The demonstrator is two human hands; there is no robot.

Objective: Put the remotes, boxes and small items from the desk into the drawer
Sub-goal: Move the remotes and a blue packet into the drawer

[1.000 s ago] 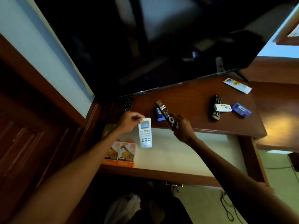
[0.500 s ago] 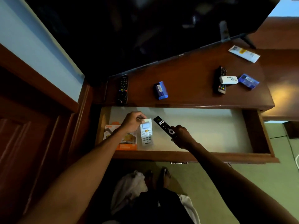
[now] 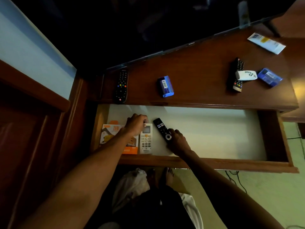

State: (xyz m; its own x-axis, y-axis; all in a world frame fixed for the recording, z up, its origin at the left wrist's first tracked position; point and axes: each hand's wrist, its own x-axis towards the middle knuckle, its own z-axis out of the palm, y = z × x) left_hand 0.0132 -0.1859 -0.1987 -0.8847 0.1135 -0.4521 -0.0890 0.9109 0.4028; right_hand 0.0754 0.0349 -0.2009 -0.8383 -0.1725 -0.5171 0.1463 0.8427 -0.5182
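Your left hand (image 3: 137, 123) is down in the open drawer (image 3: 206, 164), fingers pinching the top end of the white remote (image 3: 146, 141), which lies just beside the orange boxes (image 3: 115, 138) at the drawer's left end. Your right hand (image 3: 177, 141) grips the lower end of the slim black remote (image 3: 160, 128), angled on the drawer floor. Up on the worktop (image 3: 198, 73): a black remote (image 3: 121, 85) at left, a blue box (image 3: 165, 86), then a black remote (image 3: 237, 75) with a small white remote (image 3: 245, 75) lying across it, another blue box (image 3: 269, 77), and a white packet (image 3: 266, 42).
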